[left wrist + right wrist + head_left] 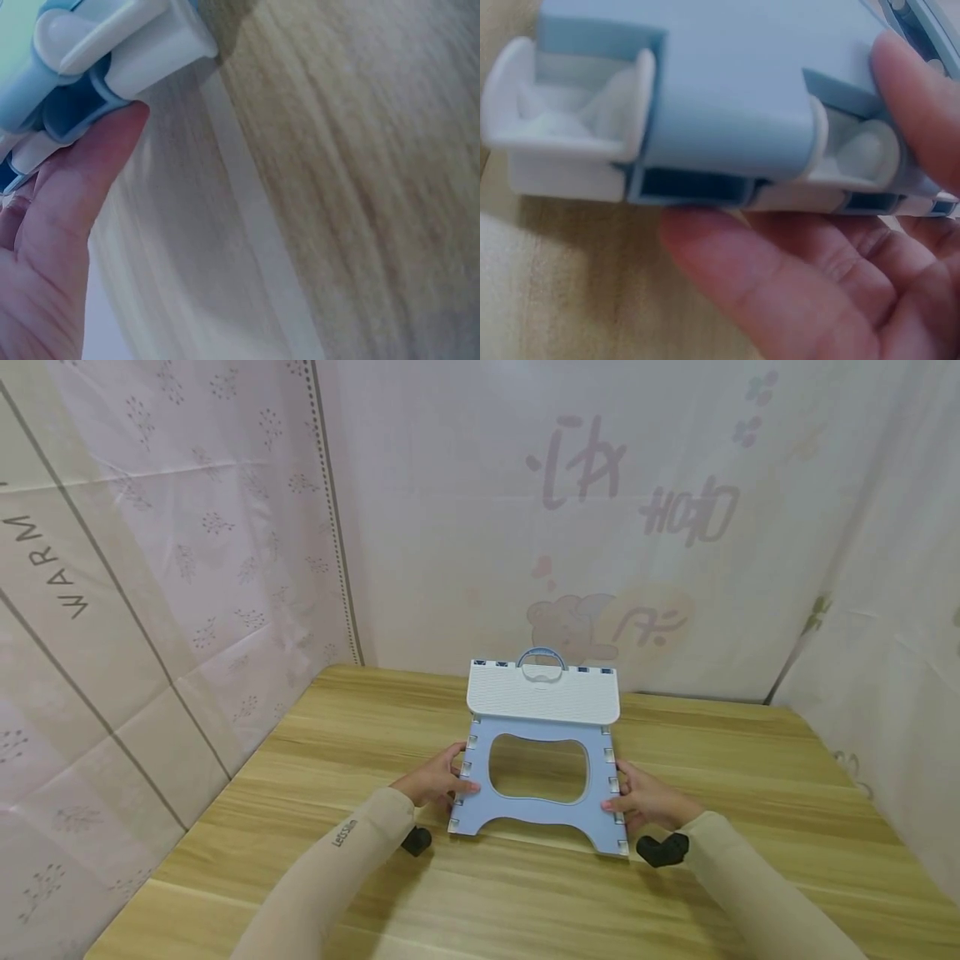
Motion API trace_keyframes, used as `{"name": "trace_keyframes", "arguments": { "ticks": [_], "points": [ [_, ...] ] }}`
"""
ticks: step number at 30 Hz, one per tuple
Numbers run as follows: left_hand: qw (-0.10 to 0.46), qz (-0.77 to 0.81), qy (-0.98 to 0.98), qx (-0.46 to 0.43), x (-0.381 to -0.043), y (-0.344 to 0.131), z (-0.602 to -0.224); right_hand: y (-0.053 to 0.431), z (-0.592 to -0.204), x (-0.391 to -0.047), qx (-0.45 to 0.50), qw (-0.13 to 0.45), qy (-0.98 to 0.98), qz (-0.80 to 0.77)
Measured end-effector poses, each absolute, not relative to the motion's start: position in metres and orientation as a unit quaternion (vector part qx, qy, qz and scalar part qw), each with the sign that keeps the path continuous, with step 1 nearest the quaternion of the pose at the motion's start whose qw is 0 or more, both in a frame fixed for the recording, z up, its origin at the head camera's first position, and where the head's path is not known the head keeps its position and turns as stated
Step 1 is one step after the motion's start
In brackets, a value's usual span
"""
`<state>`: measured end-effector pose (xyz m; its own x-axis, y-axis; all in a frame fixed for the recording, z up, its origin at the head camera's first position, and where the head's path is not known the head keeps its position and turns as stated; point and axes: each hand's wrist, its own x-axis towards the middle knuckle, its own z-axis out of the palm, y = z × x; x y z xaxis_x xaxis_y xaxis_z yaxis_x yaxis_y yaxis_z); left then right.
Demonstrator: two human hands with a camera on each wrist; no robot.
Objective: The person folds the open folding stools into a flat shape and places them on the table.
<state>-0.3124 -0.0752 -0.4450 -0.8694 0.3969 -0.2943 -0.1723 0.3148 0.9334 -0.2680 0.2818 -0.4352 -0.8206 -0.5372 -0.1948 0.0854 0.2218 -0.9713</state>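
Observation:
A blue and white folding step stool [483, 814] is at the middle of the table, its blue leg panel facing me. Above that panel lies a white textured panel [540, 700], with a blue carrying handle [542, 652] at its far edge. My left hand [437, 780] grips the stool's left side, thumb on the near face. On the opposite side my right hand [647, 799] holds the edge the same way. Blue and white hinge joints [735, 112] show close up in the right wrist view, with fingers below them. Most of the left fingers are hidden in the head view.
The wood-grain table [285, 835] spreads around the stool. Patterned cloth [450, 527] hangs behind it and along both sides. A black wrist device [663, 850] sits by the right wrist, another black one [416, 841] by the left.

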Motion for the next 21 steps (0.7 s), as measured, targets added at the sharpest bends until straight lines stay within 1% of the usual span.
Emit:
{"name": "trace_keyframes", "arguments": {
  "ticks": [10, 21],
  "points": [
    [0.252, 0.569, 0.781, 0.054, -0.3106, -0.0731, -0.4414, 0.2823, -0.4371, -0.2705, -0.148, 0.259, 0.747, -0.595],
    [0.262, 0.568, 0.778, 0.053, -0.3102, -0.0724, -0.4412, 0.2820, -0.4435, -0.2708, -0.141, 0.254, 0.748, -0.597]
  ]
}}
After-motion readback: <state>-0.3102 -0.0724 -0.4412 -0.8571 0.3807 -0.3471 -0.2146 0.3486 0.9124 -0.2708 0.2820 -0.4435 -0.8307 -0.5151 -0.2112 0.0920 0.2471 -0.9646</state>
